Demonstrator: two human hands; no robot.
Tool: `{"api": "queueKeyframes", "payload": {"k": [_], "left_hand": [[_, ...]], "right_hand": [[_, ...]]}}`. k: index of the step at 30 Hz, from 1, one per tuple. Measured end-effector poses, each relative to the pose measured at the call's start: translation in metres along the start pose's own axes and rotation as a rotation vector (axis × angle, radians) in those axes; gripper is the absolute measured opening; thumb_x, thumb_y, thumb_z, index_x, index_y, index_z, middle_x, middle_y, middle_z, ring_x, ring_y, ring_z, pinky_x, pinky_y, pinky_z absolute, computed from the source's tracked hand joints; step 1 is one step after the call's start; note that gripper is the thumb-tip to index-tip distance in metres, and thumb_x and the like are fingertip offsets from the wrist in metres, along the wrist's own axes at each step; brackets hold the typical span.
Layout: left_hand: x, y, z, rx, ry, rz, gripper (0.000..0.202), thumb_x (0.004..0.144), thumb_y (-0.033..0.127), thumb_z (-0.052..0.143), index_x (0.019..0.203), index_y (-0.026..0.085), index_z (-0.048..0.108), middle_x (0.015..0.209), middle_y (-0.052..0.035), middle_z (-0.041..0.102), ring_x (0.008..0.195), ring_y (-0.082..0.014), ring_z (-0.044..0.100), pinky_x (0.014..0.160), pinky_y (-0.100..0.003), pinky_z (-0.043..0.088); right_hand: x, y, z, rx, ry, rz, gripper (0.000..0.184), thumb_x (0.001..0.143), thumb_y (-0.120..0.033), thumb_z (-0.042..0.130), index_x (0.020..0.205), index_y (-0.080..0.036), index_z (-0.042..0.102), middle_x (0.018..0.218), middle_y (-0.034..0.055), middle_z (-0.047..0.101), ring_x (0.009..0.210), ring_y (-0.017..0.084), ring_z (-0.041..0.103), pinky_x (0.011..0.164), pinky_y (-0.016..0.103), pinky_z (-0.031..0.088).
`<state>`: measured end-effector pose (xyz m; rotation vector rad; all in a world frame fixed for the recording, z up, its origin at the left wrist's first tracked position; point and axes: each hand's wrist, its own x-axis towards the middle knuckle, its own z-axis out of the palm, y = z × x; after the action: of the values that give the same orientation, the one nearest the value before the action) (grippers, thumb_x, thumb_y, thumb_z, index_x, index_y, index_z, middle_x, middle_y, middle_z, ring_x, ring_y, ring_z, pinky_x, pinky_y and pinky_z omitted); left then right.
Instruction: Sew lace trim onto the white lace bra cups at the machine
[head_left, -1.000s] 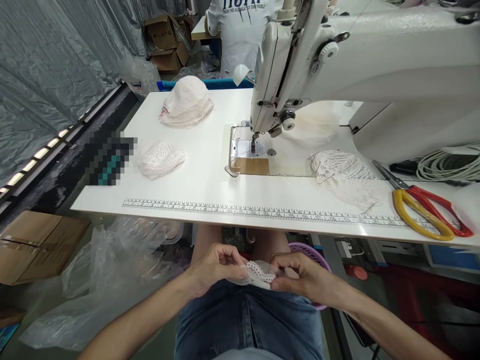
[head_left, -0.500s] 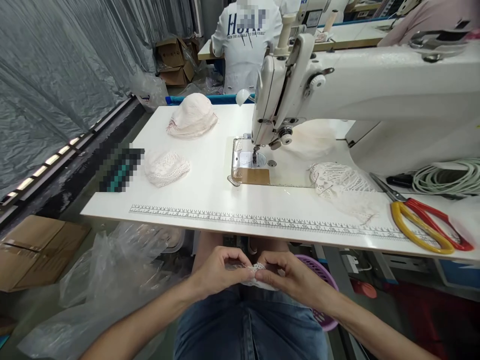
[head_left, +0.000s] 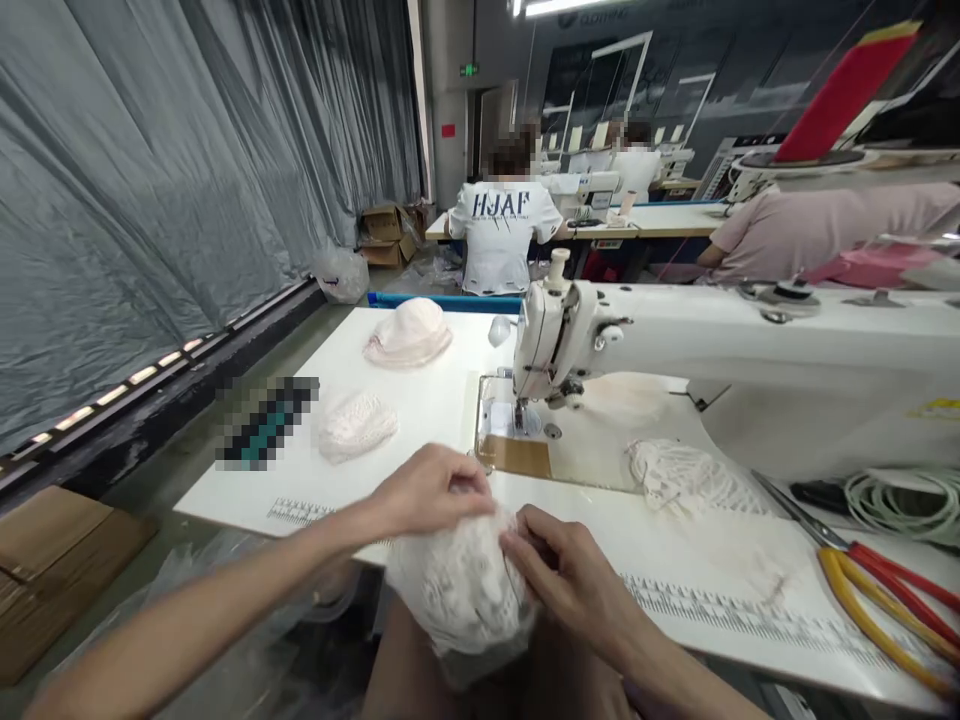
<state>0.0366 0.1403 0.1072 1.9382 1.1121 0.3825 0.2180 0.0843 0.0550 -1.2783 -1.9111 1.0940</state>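
Observation:
A white lace fabric piece [head_left: 471, 590], gathered and slightly blurred, hangs in front of the table's near edge. My left hand [head_left: 433, 490] pinches its top edge with closed fingers. On the other side, my right hand [head_left: 574, 570] grips its upper right edge between thumb and fingers. Beyond my hands stands a white sewing machine [head_left: 712, 335], its needle area [head_left: 519, 412] over the metal plate. To the left on the table lie a small lace piece [head_left: 358, 426] and a pale cap-shaped fabric piece [head_left: 412, 332]. Another lace piece [head_left: 694, 478] rests right of the needle.
Scissors with red and yellow handles [head_left: 862, 570] lie at the table's right, near a coiled pale cable [head_left: 900, 505]. A printed ruler [head_left: 697, 605] runs along the front edge. Cardboard [head_left: 67, 570] sits on the floor at left. A person in a white shirt [head_left: 502, 240] sits ahead.
Both hands have risen from my lap to the table's front edge with the lace piece, which now hangs spread out and larger in view. My view has tilted up.

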Motion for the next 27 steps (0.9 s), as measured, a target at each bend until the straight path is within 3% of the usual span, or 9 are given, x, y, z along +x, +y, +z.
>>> {"api": "queueKeyframes", "payload": {"k": [3,7,9,12,17,19,21,24,27], "left_hand": [[0.064,-0.011,-0.024,0.191,-0.087,-0.012,0.018,0.072,0.03,0.064,0.071,0.013,0.068,0.068,-0.0013,0.065,0.065,-0.0126,0.056,0.055,-0.02,0.037],[0.12,-0.029,-0.023,0.235,-0.145,-0.014,0.013,0.067,0.026,0.067,0.063,0.013,0.066,0.063,-0.001,0.062,0.061,-0.0126,0.054,0.05,-0.02,0.034],[0.13,-0.031,-0.019,0.24,-0.183,-0.012,0.014,0.067,0.025,0.066,0.061,0.013,0.064,0.06,-0.0002,0.061,0.059,-0.0121,0.053,0.049,-0.02,0.033],[0.136,-0.028,-0.017,0.253,-0.227,-0.012,0.014,0.068,0.025,0.066,0.06,0.014,0.063,0.06,0.0007,0.06,0.059,-0.0112,0.053,0.049,-0.02,0.033],[0.149,-0.027,-0.02,0.346,-0.273,0.02,0.015,0.068,0.028,0.068,0.061,0.015,0.064,0.059,0.0027,0.059,0.058,-0.0096,0.052,0.049,-0.019,0.033],[0.158,-0.031,-0.022,0.466,-0.198,0.035,0.023,0.065,0.034,0.073,0.057,0.016,0.063,0.055,0.0032,0.057,0.052,-0.0093,0.05,0.047,-0.02,0.031],[0.164,-0.036,-0.025,0.581,-0.05,0.045,0.03,0.066,0.038,0.074,0.053,0.015,0.059,0.051,0.002,0.053,0.048,-0.01,0.047,0.047,-0.023,0.029],[0.161,-0.041,-0.024,0.655,0.162,0.068,0.024,0.082,0.025,0.058,0.062,0.013,0.059,0.059,-0.0025,0.055,0.054,-0.0133,0.048,0.052,-0.027,0.03],[0.139,-0.044,-0.009,0.691,0.326,0.164,0.024,0.089,0.01,0.039,0.078,0.014,0.06,0.075,-0.0064,0.06,0.065,-0.0154,0.051,0.059,-0.03,0.034]], "right_hand": [[0.029,0.019,-0.02,-0.21,-0.002,0.013,0.036,0.093,-0.032,0.035,0.059,-0.021,0.038,0.045,-0.0037,0.047,0.042,0.011,0.043,0.046,0.023,0.032],[0.045,0.045,-0.051,-0.567,0.153,-0.166,0.027,0.094,-0.023,0.032,0.076,-0.018,0.052,0.058,0.0007,0.058,0.043,0.013,0.048,0.043,0.024,0.03],[0.049,0.05,-0.063,-0.672,0.174,-0.36,0.026,0.094,-0.016,0.03,0.093,-0.016,0.056,0.077,0.0057,0.065,0.054,0.014,0.056,0.045,0.023,0.035],[0.057,0.052,-0.07,-0.803,0.124,-0.613,0.033,0.093,-0.007,0.028,0.111,-0.016,0.055,0.106,0.0099,0.064,0.081,0.017,0.061,0.057,0.025,0.045],[0.066,0.058,-0.066,-0.87,0.15,-0.705,0.035,0.094,-0.007,0.028,0.111,-0.015,0.058,0.106,0.0096,0.066,0.085,0.018,0.06,0.065,0.03,0.043],[0.066,0.061,-0.063,-0.871,0.167,-0.688,0.037,0.093,-0.007,0.028,0.111,-0.015,0.059,0.108,0.0105,0.066,0.087,0.019,0.059,0.066,0.031,0.042],[0.064,0.063,-0.061,-0.874,0.178,-0.669,0.038,0.093,-0.007,0.027,0.11,-0.015,0.06,0.109,0.0108,0.065,0.089,0.019,0.059,0.066,0.032,0.04],[0.063,0.063,-0.06,-0.872,0.178,-0.645,0.039,0.095,-0.009,0.025,0.108,-0.015,0.06,0.109,0.0103,0.065,0.089,0.02,0.059,0.066,0.033,0.04],[0.063,0.061,-0.059,-0.858,0.176,-0.632,0.04,0.095,-0.008,0.024,0.107,-0.014,0.061,0.109,0.0109,0.065,0.093,0.02,0.058,0.066,0.033,0.04]]}}
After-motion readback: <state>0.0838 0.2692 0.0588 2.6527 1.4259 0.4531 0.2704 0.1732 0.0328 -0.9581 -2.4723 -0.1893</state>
